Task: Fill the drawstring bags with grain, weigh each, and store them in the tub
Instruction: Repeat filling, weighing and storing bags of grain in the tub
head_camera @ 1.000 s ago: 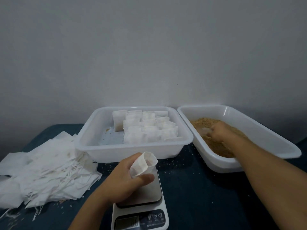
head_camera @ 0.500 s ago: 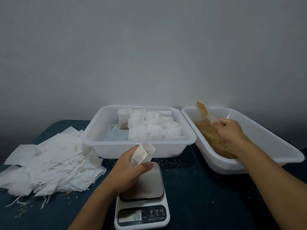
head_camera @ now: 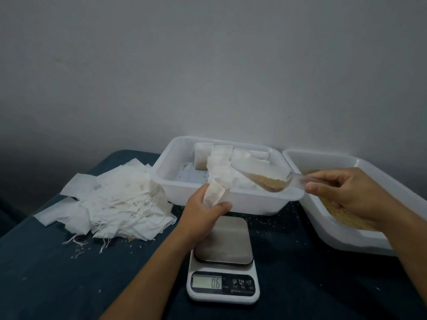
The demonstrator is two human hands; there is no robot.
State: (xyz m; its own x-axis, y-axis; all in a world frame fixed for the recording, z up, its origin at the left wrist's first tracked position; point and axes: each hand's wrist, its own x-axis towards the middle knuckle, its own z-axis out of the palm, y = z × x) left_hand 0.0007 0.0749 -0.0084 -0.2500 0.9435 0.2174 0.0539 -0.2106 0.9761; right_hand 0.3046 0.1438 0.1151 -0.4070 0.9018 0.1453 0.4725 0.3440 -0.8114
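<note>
My left hand (head_camera: pixel 203 215) grips a small white drawstring bag (head_camera: pixel 216 195) with its mouth held open, above the far edge of the scale (head_camera: pixel 223 259). In my right hand (head_camera: pixel 346 192) is a clear plastic scoop (head_camera: pixel 263 179) holding brown grain; its tip points at the bag's mouth, a short way to the right of it. The white storage tub (head_camera: pixel 175 192) behind holds several filled bags (head_camera: pixel 221 158). To the right, the white grain tub (head_camera: pixel 323 225) holds loose grain (head_camera: pixel 344 215).
A heap of flat empty white bags (head_camera: pixel 115 202) with loose strings lies at the left on the dark blue table (head_camera: pixel 69 273). Stray grains dot the tabletop. The scale's display (head_camera: pixel 206 282) reads 0.6. A grey wall stands close behind the tubs.
My right hand has lifted the loaded scoop out of the grain tub and swung it left, level, toward the bag. The left hand has raised the open bag slightly.
</note>
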